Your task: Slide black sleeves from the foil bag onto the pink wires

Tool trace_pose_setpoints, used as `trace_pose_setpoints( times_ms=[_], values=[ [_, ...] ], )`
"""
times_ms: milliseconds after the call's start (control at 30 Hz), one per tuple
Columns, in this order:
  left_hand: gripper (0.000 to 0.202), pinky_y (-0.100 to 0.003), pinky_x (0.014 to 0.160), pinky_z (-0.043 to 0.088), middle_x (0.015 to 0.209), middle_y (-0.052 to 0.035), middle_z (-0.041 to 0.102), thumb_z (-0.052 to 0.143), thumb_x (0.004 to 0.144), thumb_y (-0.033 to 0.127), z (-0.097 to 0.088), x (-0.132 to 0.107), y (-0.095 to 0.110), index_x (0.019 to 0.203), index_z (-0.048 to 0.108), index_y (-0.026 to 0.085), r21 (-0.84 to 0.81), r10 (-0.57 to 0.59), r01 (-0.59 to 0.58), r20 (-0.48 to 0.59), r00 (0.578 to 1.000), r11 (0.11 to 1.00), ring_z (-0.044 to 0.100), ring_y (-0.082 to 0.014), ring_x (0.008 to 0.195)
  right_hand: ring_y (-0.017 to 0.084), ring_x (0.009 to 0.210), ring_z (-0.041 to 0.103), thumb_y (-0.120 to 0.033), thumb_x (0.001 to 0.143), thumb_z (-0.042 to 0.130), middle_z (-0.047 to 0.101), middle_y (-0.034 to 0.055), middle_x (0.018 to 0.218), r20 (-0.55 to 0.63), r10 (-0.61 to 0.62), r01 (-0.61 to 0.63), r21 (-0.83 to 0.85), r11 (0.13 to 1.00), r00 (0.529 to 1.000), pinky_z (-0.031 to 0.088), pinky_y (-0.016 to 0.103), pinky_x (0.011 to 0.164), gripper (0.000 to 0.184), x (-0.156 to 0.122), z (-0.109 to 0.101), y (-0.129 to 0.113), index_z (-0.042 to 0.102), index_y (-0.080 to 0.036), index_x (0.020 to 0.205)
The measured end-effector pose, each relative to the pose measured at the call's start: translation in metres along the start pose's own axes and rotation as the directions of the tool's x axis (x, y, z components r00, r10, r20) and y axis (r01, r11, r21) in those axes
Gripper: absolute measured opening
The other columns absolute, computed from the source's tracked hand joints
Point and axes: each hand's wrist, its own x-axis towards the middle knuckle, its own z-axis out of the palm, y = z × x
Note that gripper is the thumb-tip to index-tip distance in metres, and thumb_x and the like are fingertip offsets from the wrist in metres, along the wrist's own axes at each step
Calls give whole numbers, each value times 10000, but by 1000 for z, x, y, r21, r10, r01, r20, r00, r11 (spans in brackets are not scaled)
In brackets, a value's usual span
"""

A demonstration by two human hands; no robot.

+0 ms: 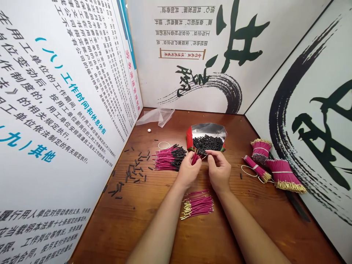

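Note:
My left hand (189, 171) is closed around a small bunch of magenta wires (195, 158), whose upper ends point toward the bag. Close beside it, my right hand (220, 169) pinches thumb and forefinger at the wire ends, where a small black sleeve (202, 151) shows. Just beyond both hands lies an opened red and silver bag (189, 136) holding many short black sleeves (208, 142). Left of my left hand is a pile of magenta wires with black-sleeved ends (169, 158). Between my forearms rest loose magenta wires with gold tips (200, 205).
Black sleeves (134, 171) are scattered at left, near a clear plastic bag (156, 116) and a small white ball (149, 130). Banded wire bundles (284, 174), a pale rubber band (249, 171) and a dark strip (298, 207) lie at right. Printed panels (187, 88) wall in the wooden table (123, 227).

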Motion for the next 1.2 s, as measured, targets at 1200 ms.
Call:
trace_pose_setpoints(
  times_ms=[1200],
  values=[
    [150,-201,638,436,619,47,499,657,821,284,2,-6,10,911,589,185,-231,-142,121,-75,987,965,504,-94,610,76,535,532,-348,783,721,637,4,861,94,79,-94,177,980,993,432,215,484,373,-1,15,-5,576,-195,1092]
  ],
)
